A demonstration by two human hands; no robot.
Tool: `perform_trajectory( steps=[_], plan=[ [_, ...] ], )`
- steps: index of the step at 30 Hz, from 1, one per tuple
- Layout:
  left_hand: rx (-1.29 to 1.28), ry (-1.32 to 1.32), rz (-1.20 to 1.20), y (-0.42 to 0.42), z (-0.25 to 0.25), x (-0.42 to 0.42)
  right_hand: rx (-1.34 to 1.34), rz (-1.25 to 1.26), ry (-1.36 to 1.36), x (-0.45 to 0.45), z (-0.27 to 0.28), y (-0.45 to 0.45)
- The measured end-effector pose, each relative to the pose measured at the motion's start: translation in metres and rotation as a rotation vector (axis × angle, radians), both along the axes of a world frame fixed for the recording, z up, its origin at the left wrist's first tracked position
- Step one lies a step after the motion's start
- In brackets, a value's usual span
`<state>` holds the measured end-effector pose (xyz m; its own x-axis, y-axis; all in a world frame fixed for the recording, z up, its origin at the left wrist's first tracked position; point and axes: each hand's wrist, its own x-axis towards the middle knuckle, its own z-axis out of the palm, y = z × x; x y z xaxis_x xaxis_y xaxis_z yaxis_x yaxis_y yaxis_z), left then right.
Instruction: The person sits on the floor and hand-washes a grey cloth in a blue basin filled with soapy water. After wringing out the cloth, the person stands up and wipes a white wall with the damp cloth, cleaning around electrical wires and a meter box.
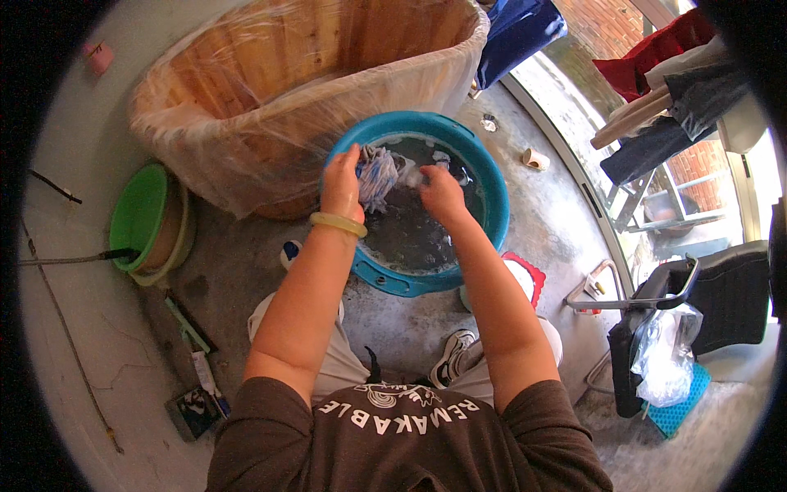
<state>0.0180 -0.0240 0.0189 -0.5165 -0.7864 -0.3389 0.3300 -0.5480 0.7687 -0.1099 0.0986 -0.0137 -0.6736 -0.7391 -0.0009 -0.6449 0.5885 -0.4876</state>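
In front of me a blue plastic basin [490,230] holds grey, sudsy water [409,243]. My left hand [342,190], with a pale yellow bangle [338,224] at the wrist, grips a wet, bunched cloth [377,176] in white, blue and grey over the basin's left side. Opposite it, my right hand [444,195] has its fingers curled at a white, wet piece of cloth [408,172] beside the bundle. Whether the two pieces are one cloth cannot be made out. Another pale and dark piece of fabric [441,160] shows at the water's far side.
A wooden tub [307,104] wrapped in clear plastic film stands behind the basin. Green [138,215] and other nested basins lean at the left wall. A red-rimmed item [535,283] lies right of the basin. A black chair [731,295] and hanging clothes [670,123] are farther right.
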Motion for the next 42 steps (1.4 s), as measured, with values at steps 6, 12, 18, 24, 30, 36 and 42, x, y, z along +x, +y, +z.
perform_trajectory(
  steps=[6, 12, 18, 24, 30, 36, 42],
  plan=[
    [-0.065, -0.003, -0.011, 0.005, 0.002, 0.002, 0.140, 0.039, 0.109, 0.020, -0.006, -0.013],
    [-0.187, -0.038, -0.009, 0.010, 0.008, 0.001, 0.219, -0.005, 0.007, 0.011, -0.016, -0.012],
    [-0.101, -0.063, -0.205, 0.022, 0.003, 0.000, -0.510, -0.261, -0.826, -0.019, -0.002, 0.011],
    [0.164, -0.128, -0.357, 0.038, 0.006, -0.004, -0.891, -0.165, -1.260, 0.009, 0.058, 0.012],
    [0.000, -0.031, -0.554, 0.046, 0.019, -0.001, -0.948, -0.156, -1.293, 0.013, 0.057, 0.016],
    [-0.096, -0.010, -0.449, 0.027, -0.002, -0.003, -0.881, -0.280, -1.166, 0.008, 0.047, 0.025],
    [0.039, 0.155, -0.361, 0.027, -0.001, -0.008, -0.855, -0.263, -1.068, 0.005, 0.030, 0.031]
  ],
)
